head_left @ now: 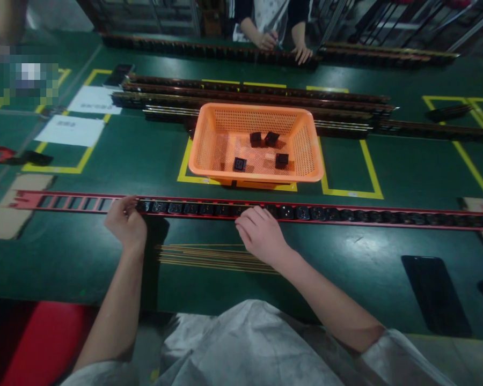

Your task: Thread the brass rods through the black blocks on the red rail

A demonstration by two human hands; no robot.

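Note:
A long red rail (72, 202) lies across the table, its left part showing open slots and the rest filled with a row of black sockets (302, 213). A thin brass-coloured rod (201, 203) runs along the top of the sockets between my hands. My left hand (127, 221) is closed in a pinch on the rod's left end, at the edge of the filled part. My right hand (260, 229) rests over the rail near the middle, fingers bent together at the rod; its fingertips are partly hidden. Several similar rods (217, 257) lie on the table below the rail.
An orange basket (316, 161) with several black sockets stands behind the rail. Stacked rails (257, 99) lie beyond it. A black phone (435, 292) is at the right front, paper sheets (70, 130) at the left. Another person's hands (301, 52) are at the far side.

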